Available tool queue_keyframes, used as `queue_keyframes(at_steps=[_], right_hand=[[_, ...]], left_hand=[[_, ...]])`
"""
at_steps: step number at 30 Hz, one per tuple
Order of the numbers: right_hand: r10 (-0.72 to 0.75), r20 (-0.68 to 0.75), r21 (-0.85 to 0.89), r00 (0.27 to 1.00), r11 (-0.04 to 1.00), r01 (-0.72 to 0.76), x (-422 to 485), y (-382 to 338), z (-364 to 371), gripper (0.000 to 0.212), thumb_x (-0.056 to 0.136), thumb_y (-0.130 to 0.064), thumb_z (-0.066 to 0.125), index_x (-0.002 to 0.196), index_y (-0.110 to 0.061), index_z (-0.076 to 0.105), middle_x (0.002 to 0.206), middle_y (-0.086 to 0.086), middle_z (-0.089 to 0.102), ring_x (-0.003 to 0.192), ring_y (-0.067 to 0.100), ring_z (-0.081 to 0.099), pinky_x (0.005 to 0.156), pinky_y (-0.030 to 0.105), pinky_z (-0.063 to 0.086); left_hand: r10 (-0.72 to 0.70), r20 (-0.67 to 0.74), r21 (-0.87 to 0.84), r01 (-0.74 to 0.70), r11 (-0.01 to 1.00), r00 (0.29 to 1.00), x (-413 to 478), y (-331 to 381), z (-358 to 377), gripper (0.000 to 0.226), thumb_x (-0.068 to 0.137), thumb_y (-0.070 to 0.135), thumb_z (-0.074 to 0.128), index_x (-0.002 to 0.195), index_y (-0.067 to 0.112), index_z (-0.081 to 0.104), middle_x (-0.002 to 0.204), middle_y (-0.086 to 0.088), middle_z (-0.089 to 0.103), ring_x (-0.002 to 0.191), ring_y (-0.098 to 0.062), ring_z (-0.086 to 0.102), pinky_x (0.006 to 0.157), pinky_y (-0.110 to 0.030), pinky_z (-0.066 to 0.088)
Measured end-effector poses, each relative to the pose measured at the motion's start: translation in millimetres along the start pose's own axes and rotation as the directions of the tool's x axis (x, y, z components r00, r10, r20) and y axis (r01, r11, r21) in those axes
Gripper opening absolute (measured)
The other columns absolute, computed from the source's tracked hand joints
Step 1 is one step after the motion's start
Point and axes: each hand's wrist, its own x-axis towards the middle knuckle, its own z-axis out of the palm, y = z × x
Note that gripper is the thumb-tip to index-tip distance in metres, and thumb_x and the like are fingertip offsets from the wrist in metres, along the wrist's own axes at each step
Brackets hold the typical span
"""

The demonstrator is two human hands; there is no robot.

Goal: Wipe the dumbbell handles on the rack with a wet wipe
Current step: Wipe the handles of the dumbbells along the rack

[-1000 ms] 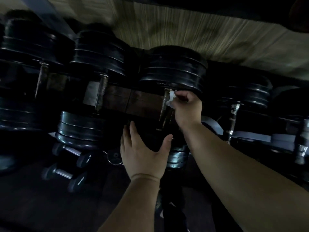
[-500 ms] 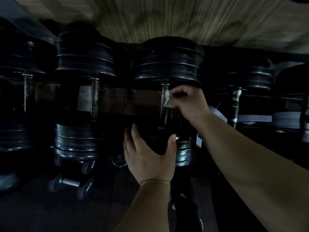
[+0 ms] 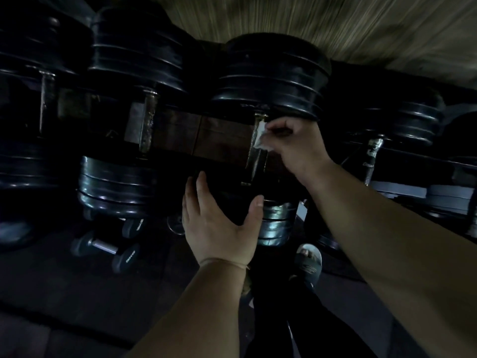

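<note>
Two bare hands reach toward a dim rack (image 3: 201,135) of heavy black dumbbells, seen from above by a head-worn camera. The right hand (image 3: 296,146) has its fingers curled, pinching a small white wet wipe (image 3: 259,135) against the upper end of the middle dumbbell's metal handle (image 3: 254,161), just under that dumbbell's far weight head (image 3: 271,76), a stack of round black plates. The wipe touches the handle's right side; the rest of the handle runs bare below it toward the near weight head (image 3: 277,223), whose plates catch a little light. The left hand (image 3: 219,223) is spread, fingers straight and thumb held out wide, holding nothing, placed at the dark top of that near weight head; whether it presses there cannot be told. Similar large dumbbells lie on either side, one with its handle (image 3: 148,122) to the left and another with its handle (image 3: 373,156) to the right. On the dark floor at lower left lies a small dumbbell (image 3: 103,248). Below the hands, a foot in a sandal (image 3: 308,259) shows on the floor. A pale streaked wall (image 3: 335,27) fills the top of the view.
</note>
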Motion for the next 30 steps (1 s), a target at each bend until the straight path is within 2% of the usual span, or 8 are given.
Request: queue_keyframes(at_steps=[3, 7, 13, 15, 20, 23, 27, 30], right_hand=[[-0.063, 0.083, -0.117, 0.995, 0.990, 0.072, -13, 15, 5, 0.015, 0.081, -0.013, 0.080, 0.089, -0.023, 0.073, 0.087, -0.008, 0.073, 0.081, 0.002, 0.068, 0.073, 0.018, 0.055], [0.028, 0.379, -0.206, 0.925, 0.977, 0.055, -25, 23, 1, 0.016, 0.081, -0.014, 0.083, 0.087, -0.027, 0.074, 0.086, -0.013, 0.073, 0.077, -0.008, 0.064, 0.076, 0.012, 0.050], [-0.055, -0.024, 0.029, 0.998, 0.998, 0.056, 0, 9, 3, 0.012, 0.082, -0.018, 0.082, 0.092, -0.024, 0.078, 0.089, -0.007, 0.077, 0.081, 0.005, 0.073, 0.075, 0.023, 0.059], [-0.029, -0.005, 0.040, 1.000, 0.999, 0.029, -2, 10, 5, 0.013, 0.082, -0.018, 0.082, 0.093, -0.022, 0.077, 0.090, -0.007, 0.077, 0.083, 0.005, 0.073, 0.074, 0.021, 0.058], [0.065, 0.309, -0.007, 0.949, 0.998, -0.066, -25, 19, 4, 0.014, 0.080, 0.000, 0.080, 0.088, -0.011, 0.075, 0.082, -0.010, 0.072, 0.071, -0.009, 0.067, 0.066, 0.009, 0.051], [-0.001, 0.175, 0.002, 0.985, 1.000, 0.001, -19, 14, 5, 0.010, 0.081, -0.004, 0.080, 0.089, -0.010, 0.077, 0.081, -0.007, 0.073, 0.070, -0.008, 0.066, 0.065, 0.008, 0.050], [-0.090, -0.043, -0.037, 0.995, 0.995, 0.088, -10, 12, 11, 0.012, 0.081, -0.015, 0.082, 0.091, -0.021, 0.079, 0.095, -0.010, 0.074, 0.087, -0.001, 0.070, 0.074, 0.011, 0.054], [-0.109, 0.078, -0.205, 0.991, 0.971, 0.123, -17, 11, 8, 0.010, 0.083, -0.017, 0.080, 0.093, -0.019, 0.079, 0.093, -0.009, 0.074, 0.085, -0.003, 0.067, 0.073, 0.008, 0.050]], left_hand=[[-0.005, 0.006, -0.005, 0.005, 1.000, 1.000, 0, 0, 0, 0.113, 0.073, 0.084, 0.051, 0.162, 0.018, 0.028, 0.167, -0.009, 0.031, 0.155, -0.027, 0.029, 0.121, -0.055, 0.034], [0.002, -0.004, -0.010, -0.002, 1.000, 1.000, -1, 0, -1, 0.113, 0.075, 0.084, 0.050, 0.161, 0.014, 0.031, 0.166, -0.011, 0.033, 0.153, -0.029, 0.031, 0.120, -0.055, 0.036], [0.003, -0.016, 0.006, -0.002, 1.000, 1.000, -1, 0, 1, 0.111, 0.076, 0.083, 0.051, 0.160, 0.013, 0.032, 0.165, -0.012, 0.034, 0.153, -0.030, 0.032, 0.120, -0.056, 0.036], [0.004, -0.013, 0.015, -0.004, 1.000, 1.000, 0, 0, 1, 0.111, 0.076, 0.083, 0.050, 0.160, 0.013, 0.032, 0.165, -0.012, 0.034, 0.153, -0.029, 0.032, 0.120, -0.056, 0.036], [0.020, -0.029, 0.012, -0.020, 1.000, 0.999, 0, -2, 2, 0.111, 0.077, 0.083, 0.050, 0.160, 0.012, 0.033, 0.164, -0.013, 0.036, 0.152, -0.029, 0.034, 0.120, -0.055, 0.036], [0.029, -0.025, 0.008, -0.029, 1.000, 0.999, -1, -3, 3, 0.111, 0.076, 0.083, 0.050, 0.161, 0.013, 0.031, 0.165, -0.012, 0.035, 0.153, -0.028, 0.032, 0.122, -0.051, 0.033], [0.029, -0.022, 0.001, -0.029, 1.000, 0.999, -1, -3, 3, 0.111, 0.075, 0.083, 0.050, 0.161, 0.016, 0.030, 0.166, -0.010, 0.034, 0.153, -0.027, 0.031, 0.120, -0.044, 0.028], [0.046, -0.029, 0.010, -0.046, 0.999, 0.999, -1, -4, 3, 0.111, 0.075, 0.083, 0.049, 0.160, 0.014, 0.033, 0.164, -0.013, 0.036, 0.152, -0.029, 0.033, 0.122, -0.049, 0.032]])
